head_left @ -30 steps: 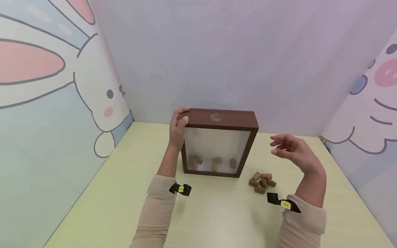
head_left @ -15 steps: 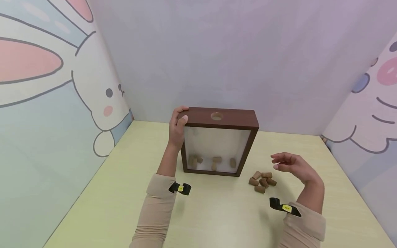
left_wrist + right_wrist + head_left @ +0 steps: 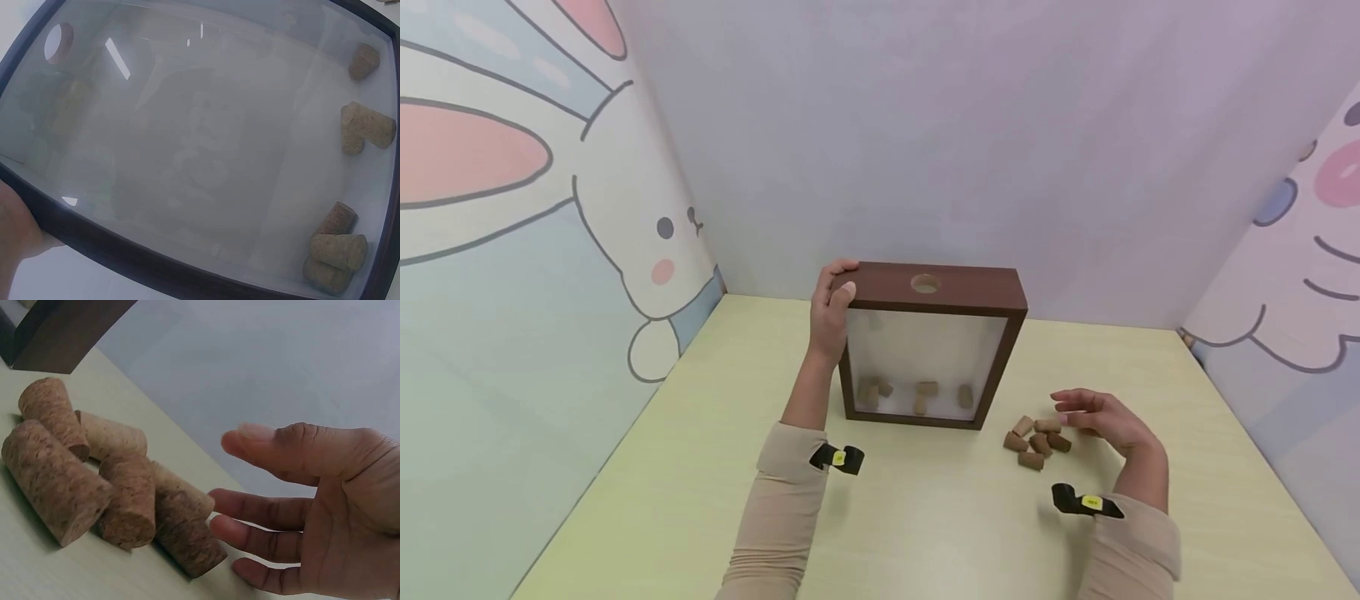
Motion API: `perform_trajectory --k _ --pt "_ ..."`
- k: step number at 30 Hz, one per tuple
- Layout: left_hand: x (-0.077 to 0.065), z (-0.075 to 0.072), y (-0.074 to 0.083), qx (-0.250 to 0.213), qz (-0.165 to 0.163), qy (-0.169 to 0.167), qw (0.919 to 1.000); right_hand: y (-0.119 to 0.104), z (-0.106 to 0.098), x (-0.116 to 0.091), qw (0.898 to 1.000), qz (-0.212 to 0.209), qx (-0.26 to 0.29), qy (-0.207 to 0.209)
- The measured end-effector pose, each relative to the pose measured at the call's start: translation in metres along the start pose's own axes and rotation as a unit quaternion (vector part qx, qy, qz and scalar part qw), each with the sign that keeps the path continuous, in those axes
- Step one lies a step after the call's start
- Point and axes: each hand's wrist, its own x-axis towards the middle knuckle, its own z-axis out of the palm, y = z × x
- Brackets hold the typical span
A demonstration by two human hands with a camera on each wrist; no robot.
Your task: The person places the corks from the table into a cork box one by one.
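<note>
A dark brown wooden shadow box (image 3: 977, 289) stands upright, with a clear front pane and a round hole in its top. My left hand (image 3: 829, 323) grips its upper left corner, thumb over the front edge and fingers toward the back. Several corks (image 3: 339, 251) lie along the bottom inside, seen through the pane in the left wrist view. To the right of the box, several loose corks (image 3: 1040, 445) form a small pile. My right hand (image 3: 1112, 423) is at the pile's right side, thumb and fingers apart, fingertips close to the nearest dark cork (image 3: 190, 540).
The pale yellow-green table (image 3: 925, 517) carries the box and the pile. A pale curtain-like backdrop (image 3: 925, 150) rises behind, and panels with cartoon rabbits (image 3: 632, 225) flank both sides. Black camera straps (image 3: 837, 457) sit around both cuffs.
My right hand has come down from above the table to the right side of the loose corks. My left hand, the box and the corks stay where they were.
</note>
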Motion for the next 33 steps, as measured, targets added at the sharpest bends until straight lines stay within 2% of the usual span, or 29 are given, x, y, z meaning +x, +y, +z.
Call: perform_trajectory --k 5,12,18,22,27,33 --pt "0.0 -0.001 0.001 0.006 -0.005 0.003 1.0 0.011 0.001 0.008 1.0 0.021 -0.006 0.003" --pt "-0.002 -0.002 0.0 0.002 -0.006 -0.002 1.0 0.014 0.004 0.011 0.998 0.011 -0.065 -0.008" --pt "-0.002 0.001 0.014 0.009 -0.008 -0.009 0.9999 0.012 0.005 0.014 0.995 -0.01 -0.099 -0.017" --pt "-0.003 0.002 0.015 0.007 -0.006 -0.009 0.9999 0.013 0.004 0.015 0.994 -0.01 -0.106 -0.029" --pt "0.001 0.0 0.003 -0.005 0.004 -0.014 0.9999 0.008 0.004 0.011 0.992 -0.007 -0.127 0.0" --pt "0.0 -0.001 -0.001 0.006 0.008 -0.006 0.9999 -0.006 0.006 0.0 0.995 -0.001 -0.093 0.03"
